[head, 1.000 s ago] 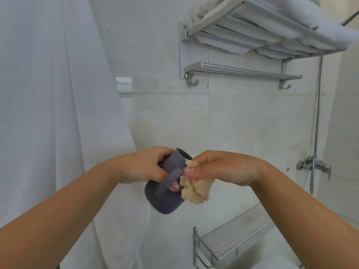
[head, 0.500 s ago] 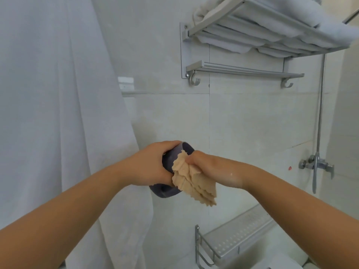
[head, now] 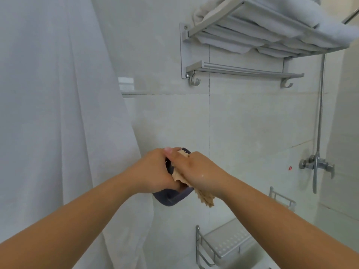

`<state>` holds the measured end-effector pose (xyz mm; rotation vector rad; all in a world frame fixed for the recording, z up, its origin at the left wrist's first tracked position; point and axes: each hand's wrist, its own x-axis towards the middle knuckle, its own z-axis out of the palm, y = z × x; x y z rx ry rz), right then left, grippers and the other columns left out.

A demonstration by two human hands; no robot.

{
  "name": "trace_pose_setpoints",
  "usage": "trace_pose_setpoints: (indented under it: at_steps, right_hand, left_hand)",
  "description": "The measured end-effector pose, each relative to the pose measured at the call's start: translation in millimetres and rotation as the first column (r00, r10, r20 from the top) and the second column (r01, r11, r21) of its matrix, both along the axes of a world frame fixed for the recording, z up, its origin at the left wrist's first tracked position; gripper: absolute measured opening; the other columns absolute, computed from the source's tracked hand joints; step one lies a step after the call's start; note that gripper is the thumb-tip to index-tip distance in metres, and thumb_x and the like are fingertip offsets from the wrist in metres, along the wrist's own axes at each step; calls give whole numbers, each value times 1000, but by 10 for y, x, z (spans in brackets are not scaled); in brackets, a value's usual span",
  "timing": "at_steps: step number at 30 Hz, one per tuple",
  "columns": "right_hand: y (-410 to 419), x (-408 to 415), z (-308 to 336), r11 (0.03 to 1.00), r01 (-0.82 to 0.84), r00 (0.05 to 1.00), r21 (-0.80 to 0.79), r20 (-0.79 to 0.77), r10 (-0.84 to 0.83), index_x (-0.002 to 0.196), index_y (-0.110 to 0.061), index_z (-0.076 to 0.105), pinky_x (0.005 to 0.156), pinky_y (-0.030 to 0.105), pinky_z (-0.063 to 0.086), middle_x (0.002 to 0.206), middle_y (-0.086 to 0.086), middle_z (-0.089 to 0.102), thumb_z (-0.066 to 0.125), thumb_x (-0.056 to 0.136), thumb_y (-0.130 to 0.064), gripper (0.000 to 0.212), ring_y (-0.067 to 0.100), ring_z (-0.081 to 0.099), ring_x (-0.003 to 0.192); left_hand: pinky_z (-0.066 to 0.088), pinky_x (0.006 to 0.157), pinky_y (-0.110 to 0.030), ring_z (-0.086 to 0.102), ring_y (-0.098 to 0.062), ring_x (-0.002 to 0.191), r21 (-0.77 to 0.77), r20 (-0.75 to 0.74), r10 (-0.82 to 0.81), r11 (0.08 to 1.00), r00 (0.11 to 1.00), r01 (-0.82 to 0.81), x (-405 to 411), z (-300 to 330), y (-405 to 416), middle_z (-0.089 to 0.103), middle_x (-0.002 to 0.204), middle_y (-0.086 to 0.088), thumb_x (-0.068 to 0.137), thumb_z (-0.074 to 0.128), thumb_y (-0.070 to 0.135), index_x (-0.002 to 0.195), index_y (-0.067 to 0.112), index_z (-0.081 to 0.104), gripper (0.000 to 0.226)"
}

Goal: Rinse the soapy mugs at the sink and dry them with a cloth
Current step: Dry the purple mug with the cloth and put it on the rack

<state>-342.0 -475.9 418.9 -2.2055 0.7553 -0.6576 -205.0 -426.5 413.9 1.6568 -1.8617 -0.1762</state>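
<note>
Mug, dark grey ceramic (head: 171, 199): held in mid-air by left hand (head: 153, 171), fingers curled round its body. Right hand (head: 200, 173) grips crumpled beige cloth (head: 204, 197) against the mug. Beyond: perforated metal wall shelf (head: 225, 243), white curtain (head: 58, 113), towel rack (head: 242, 70).

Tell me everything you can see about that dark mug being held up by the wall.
The mug is dark greyish purple with a matte, smooth look, maybe plastic or ceramic. It is held up in the air before the tiled wall, and its pose is hard to read. Only its rim and lower part show. The left hand grips it, while the right hand presses a crumpled beige cloth against it.
</note>
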Motion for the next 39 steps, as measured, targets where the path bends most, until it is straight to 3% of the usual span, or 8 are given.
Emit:
trace_pose_setpoints:
  at_steps: [6, 9, 13, 17, 25, 30, 33, 39]
  right_hand:
    - [-166, -38, 28, 828, -202, 979, 523, 132, 156, 113, -14, 64, 81, 27, 53, 110, 7, 69, 41, 81, -73, 71, 17, 66, 101]
    - [-211, -17, 26, 792, -286, 958, 540, 186, 219, 119, -17, 62, 93, 33, 50, 117, 5, 67, 45, 67, -77, 81, 18, 63, 110]
    - [-142, -78, -34, 906, -310, 936, 288, -75, 344, 121, -20, 57, 104, 34, 45, 121, 0, 63, 53, 78, -73, 69, 13, 60, 112]
    - [-22, -168, -130, 906, -408, 880, -116, -314, 356, 69, -13, 58, 69, 25, 48, 69, -1, 59, 66, 87, -40, 33, 9, 58, 66]
    - [-39, -305, -332, 702, -185, 974, -687, -34, 224, 71, -23, 50, 64, 19, 37, 70, -13, 52, 72, 73, -30, 24, 8, 48, 70]
    - [-107, -282, -322, 799, -332, 932, -501, -308, 193, 60, -17, 37, 79, 25, 41, 61, -8, 43, 64, 73, -18, 31, 10, 41, 67]
    - [-78, -205, -287, 858, -358, 898, -368, -388, 208, 56, -14, 28, 51, 26, 29, 54, -4, 31, 60, 73, -9, 37, 10, 27, 50]
    - [-99, -133, -129, 934, -333, 888, 127, -291, 356, 41, -23, 40, 44, 21, 26, 45, -7, 38, 64, 75, -15, 41, 12, 34, 42]
  left_hand:
    - [50, 65, -24, 60, -1, 75, -98, 254, 122, 990, 960, -100, -108, -58, 68, 62, 79, 21, 66, 78, 43, 85, 44, 45, 38]
    - [50, 70, -26, 59, -3, 88, -240, 372, 205, 963, 905, -120, -147, -94, 75, 61, 101, 21, 73, 71, 52, 108, 45, 47, 43]
    - [43, 80, -18, 56, -2, 110, -261, 398, 159, 964, 903, -55, -24, -183, 48, 56, 126, 25, 74, 66, 58, 139, 40, 40, 72]
    - [51, 77, -27, 60, -2, 93, -136, 336, 5, 990, 942, 43, 6, -104, 112, 63, 107, 22, 69, 63, 45, 126, 41, 47, 60]
    - [50, 79, -23, 59, 2, 96, -142, 296, -40, 986, 954, 85, 123, 0, 168, 63, 105, 25, 71, 78, 34, 119, 43, 50, 56]
    - [49, 87, -27, 54, 2, 103, -187, 392, -5, 979, 920, 85, 101, -69, 130, 60, 116, 23, 73, 74, 39, 125, 45, 43, 61]
    - [50, 89, -33, 55, -3, 107, -212, 415, -21, 970, 910, 118, 74, -131, 94, 62, 120, 16, 71, 73, 37, 122, 44, 38, 62]
    - [50, 84, -23, 59, -11, 101, -399, 508, 73, 903, 858, 159, -4, -300, 26, 64, 117, 8, 63, 67, 45, 130, 30, 37, 74]
